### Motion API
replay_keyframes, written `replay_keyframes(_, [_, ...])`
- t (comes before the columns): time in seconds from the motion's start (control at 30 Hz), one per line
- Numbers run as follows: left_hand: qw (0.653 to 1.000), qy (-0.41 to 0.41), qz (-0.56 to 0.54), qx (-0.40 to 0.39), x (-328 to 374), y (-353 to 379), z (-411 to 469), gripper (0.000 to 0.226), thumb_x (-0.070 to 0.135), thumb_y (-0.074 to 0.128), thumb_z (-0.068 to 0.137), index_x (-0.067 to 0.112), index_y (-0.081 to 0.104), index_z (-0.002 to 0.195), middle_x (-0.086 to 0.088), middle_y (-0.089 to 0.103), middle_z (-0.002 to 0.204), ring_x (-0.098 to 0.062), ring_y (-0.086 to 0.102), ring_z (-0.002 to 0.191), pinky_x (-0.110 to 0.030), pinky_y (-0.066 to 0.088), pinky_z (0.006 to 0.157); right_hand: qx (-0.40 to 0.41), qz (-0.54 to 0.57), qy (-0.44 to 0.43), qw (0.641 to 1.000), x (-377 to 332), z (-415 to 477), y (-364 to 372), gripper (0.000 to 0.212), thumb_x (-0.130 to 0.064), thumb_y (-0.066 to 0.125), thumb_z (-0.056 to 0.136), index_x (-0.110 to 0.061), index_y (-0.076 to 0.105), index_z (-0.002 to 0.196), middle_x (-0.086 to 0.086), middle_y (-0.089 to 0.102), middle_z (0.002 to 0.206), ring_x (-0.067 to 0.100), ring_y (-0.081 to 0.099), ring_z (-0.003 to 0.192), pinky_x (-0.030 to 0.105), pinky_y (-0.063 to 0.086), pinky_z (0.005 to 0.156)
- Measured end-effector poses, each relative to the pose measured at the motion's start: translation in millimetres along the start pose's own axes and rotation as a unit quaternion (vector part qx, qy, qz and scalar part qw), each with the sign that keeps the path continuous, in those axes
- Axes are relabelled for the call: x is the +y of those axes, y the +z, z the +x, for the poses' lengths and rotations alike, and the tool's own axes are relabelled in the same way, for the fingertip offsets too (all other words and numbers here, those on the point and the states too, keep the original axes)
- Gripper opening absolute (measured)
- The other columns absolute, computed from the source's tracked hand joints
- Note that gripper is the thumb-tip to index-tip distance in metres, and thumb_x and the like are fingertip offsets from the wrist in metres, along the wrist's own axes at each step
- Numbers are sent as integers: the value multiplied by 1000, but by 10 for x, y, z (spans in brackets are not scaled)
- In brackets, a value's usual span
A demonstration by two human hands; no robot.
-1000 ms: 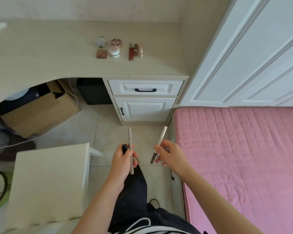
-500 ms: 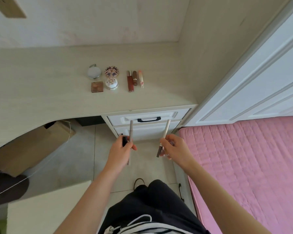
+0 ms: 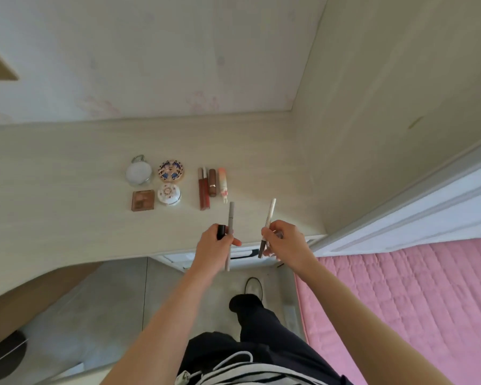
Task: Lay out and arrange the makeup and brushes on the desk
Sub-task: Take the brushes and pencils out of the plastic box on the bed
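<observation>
Centrally, we see L hand (image 3: 215, 245) gripping grey pencil (image 3: 230, 218) plus black tube (image 3: 220, 231), and R hand (image 3: 285, 240) pinching white pencil (image 3: 270, 215), both at desk (image 3: 67, 190) front edge; compacts (image 3: 169, 193) and lip tubes (image 3: 212, 182) lie just above.

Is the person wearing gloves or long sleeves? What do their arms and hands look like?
No gloves. The left hand and right hand are bare, with no watch or bracelet showing. The left forearm and right forearm are bare too, with no sleeves in view.
</observation>
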State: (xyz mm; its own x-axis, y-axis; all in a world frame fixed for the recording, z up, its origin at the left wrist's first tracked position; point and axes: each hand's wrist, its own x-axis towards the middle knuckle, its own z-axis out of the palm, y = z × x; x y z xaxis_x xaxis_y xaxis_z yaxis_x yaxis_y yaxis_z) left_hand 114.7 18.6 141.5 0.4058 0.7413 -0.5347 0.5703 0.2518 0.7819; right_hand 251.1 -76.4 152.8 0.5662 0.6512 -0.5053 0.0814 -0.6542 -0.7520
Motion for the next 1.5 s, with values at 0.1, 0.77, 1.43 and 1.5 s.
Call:
replay_keyframes(0.1, [1000,-1,26,2,158,159,332,9,15,51,94,10,56,100,4,73,82,-16,62,83,-26,44,68,-18,-39,11,999,-66,377,-112,17,-24,53,92,-11,59,83,-4,62,71,18,70,58,17,41,46])
replay_keyframes(0.77, [905,-15,422,47,666,437,1604,43,34,35,100,10,30,135,-6,63,118,-26,66,89,-31,45,63,-104,-217,49,969,-435,1746,-87,30,-22,45,92,-15,41,62,4,55,60,31,70,72,29,45,58])
replay_keyframes(1.43, [904,34,416,91,573,225,1670,52,31,39,98,13,22,144,-2,58,121,-25,55,116,-33,40,96,-121,-187,52,974,-508,1958,198,27,-27,40,94,-7,58,99,14,67,100,25,69,67,32,54,75])
replay_keyframes(1.5, [900,48,424,92,597,197,1652,50,35,37,99,12,26,143,-4,59,119,-28,57,113,-34,43,93,-112,-165,59,978,-505,1948,140,26,-27,39,94,-9,56,101,10,65,94,22,66,70,27,48,64])
